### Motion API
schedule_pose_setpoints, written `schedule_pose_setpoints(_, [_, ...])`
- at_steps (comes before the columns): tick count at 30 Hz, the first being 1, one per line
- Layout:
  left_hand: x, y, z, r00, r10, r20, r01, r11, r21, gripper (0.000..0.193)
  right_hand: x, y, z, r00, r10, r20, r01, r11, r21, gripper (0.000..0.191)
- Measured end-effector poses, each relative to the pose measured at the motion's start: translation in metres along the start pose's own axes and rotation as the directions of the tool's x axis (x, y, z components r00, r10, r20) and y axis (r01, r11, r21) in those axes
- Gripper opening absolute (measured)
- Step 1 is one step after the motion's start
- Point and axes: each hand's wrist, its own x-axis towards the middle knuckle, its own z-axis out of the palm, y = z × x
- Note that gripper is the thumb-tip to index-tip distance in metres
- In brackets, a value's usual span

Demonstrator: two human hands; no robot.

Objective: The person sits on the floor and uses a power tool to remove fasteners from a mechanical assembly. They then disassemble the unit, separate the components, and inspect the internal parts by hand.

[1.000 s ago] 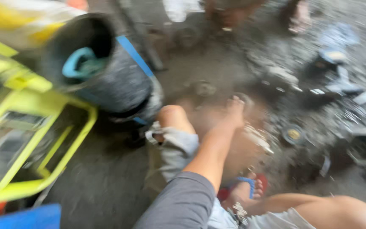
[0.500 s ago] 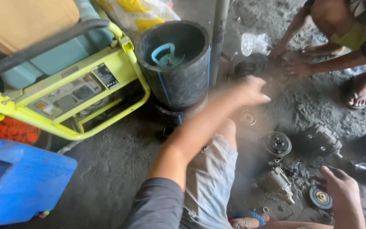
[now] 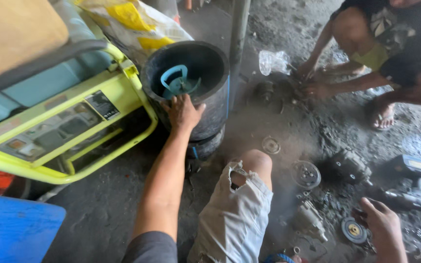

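Yellow generator point(image 3: 64, 131) beside blue container point(image 3: 13, 229)

Left arm: I have it stretched forward, elbow nearly straight.
Left hand point(image 3: 183, 112): palm down, fingers spread.
Right hand point(image 3: 385, 225): low, fingers loosely curled, empty.
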Motion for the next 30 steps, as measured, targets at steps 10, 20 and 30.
schedule_pose_setpoints(10, [-0.006,-0.001,0.006,0.978,0.207,-0.039,-0.209,0.975,-0.077,0.075,0.017,-0.002,0.011,0.99,0.04,-0.133,-0.072,0.967,-0.244,0.038])
schedule_pose_setpoints(20, [0.027,-0.03,0.043,0.909,0.412,-0.069,-0.414,0.91,-0.026,0.067,0.015,-0.026,0.086,0.999,0.023,0.031,-0.012,0.953,-0.302,0.037])
schedule_pose_setpoints(30, [0.057,-0.05,0.044,0.748,0.645,-0.156,-0.629,0.764,0.141,0.063,0.052,-0.016,0.063,0.994,0.107,-0.022,-0.098,0.796,-0.597,0.039])
